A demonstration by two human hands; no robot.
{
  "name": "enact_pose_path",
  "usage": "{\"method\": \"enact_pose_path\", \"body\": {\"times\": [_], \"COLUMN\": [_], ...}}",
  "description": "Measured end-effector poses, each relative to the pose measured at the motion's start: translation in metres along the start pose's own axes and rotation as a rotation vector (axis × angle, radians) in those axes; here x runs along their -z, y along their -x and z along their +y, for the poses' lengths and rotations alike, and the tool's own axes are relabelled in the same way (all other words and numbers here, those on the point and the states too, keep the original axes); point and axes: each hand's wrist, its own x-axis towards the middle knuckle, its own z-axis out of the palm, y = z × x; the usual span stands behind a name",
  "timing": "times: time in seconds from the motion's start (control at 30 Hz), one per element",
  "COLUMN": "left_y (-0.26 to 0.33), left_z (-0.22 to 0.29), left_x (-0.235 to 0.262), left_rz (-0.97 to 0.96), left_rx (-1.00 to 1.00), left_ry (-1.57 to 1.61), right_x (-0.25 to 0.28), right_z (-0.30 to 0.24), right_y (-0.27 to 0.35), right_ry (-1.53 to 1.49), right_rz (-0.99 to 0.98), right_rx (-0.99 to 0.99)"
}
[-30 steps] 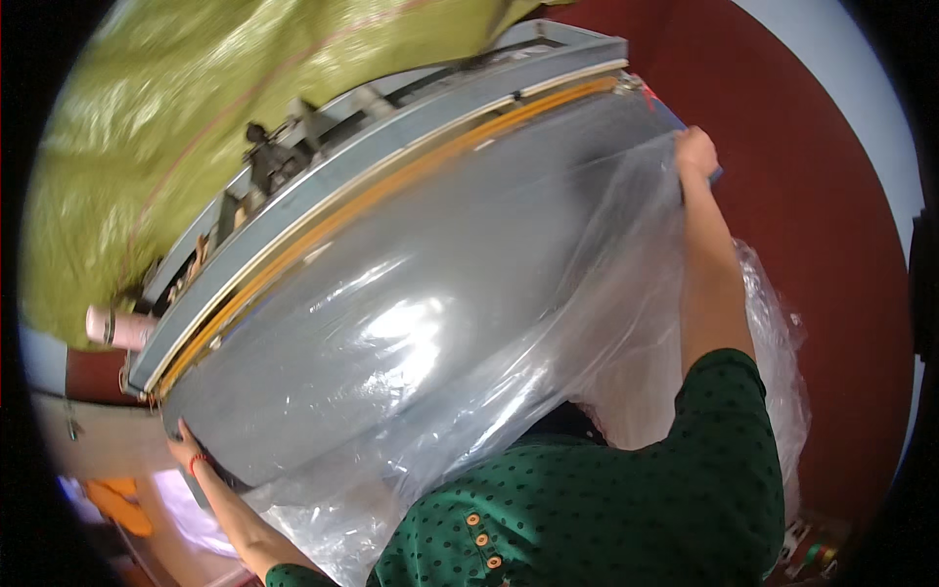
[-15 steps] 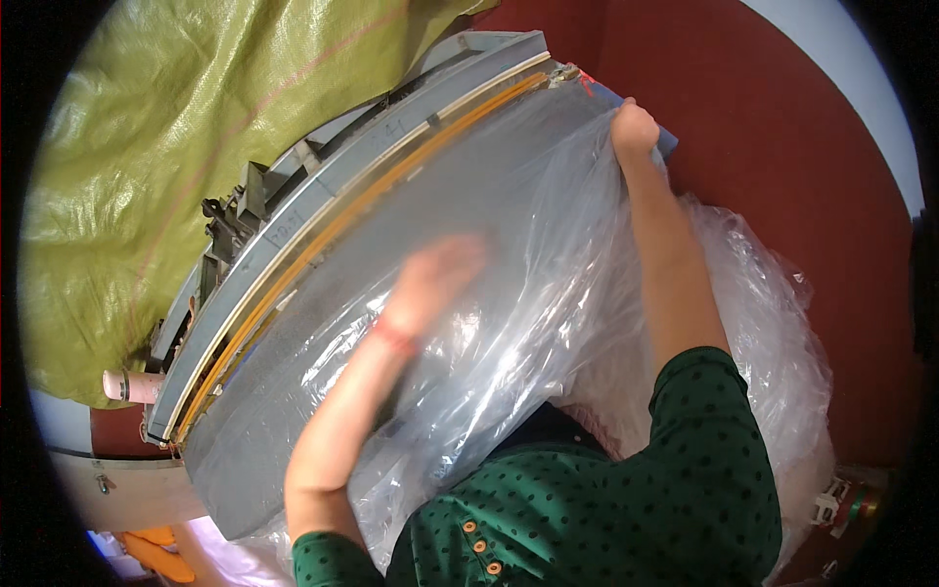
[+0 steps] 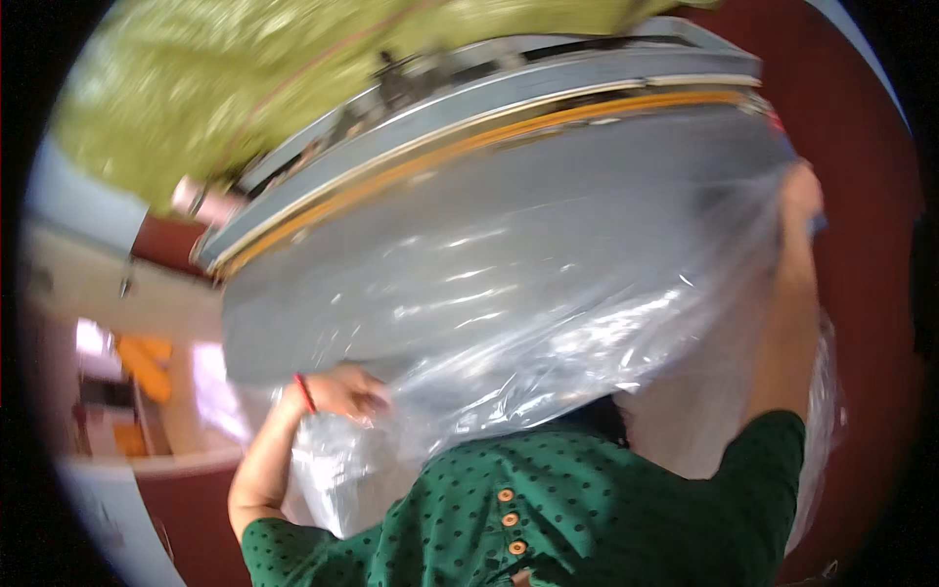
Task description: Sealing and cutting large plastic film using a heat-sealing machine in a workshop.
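A long clear plastic sheet [image 3: 548,377] lies over the smooth grey top [image 3: 469,235] of a long machine and hangs down against my body. At the machine's far right corner my right hand [image 3: 802,191] is closed on the sheet's edge, pulling it taut in folds. My left hand [image 3: 347,393], with a red band on its wrist, is low on the left at the near side of the top. Its fingers curl in on the sheet, though slightly blurred. Below that hand the plastic hangs bunched.
Along the far side runs a grey metal rail [image 3: 528,83] with an orange strip [image 3: 587,112]. Behind it hangs a shiny yellow-green woven cover [image 3: 245,78]. A pink cylinder [image 3: 205,203] juts out at the rail's left end. Shelving with orange items [image 3: 145,362] stands at the left.
My left hand has moved from above the middle of the top to its near left side. My right hand still grips the sheet. The view has turned, so the machine lies more level.
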Motion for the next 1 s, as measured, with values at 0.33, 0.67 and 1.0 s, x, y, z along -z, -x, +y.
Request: {"method": "enact_pose_path", "body": {"times": [0.33, 0.67, 1.0], "left_y": [0.211, 0.111, 0.202], "left_z": [-0.078, -0.133, -0.046], "left_x": [-0.045, -0.105, -0.042], "left_rz": [1.265, 1.254, 1.961], "left_rx": [0.465, 0.648, 0.311], "left_ry": [0.325, -0.03, -0.607], "right_x": [-0.028, -0.035, -0.038], "right_z": [0.026, 0.029, 0.033], "right_y": [-0.019, -0.025, -0.028], "right_ry": [0.001, 0.063, 0.054], "right_rz": [-0.125, -0.11, -0.12], "right_rx": [0.019, 0.033, 0.056]}}
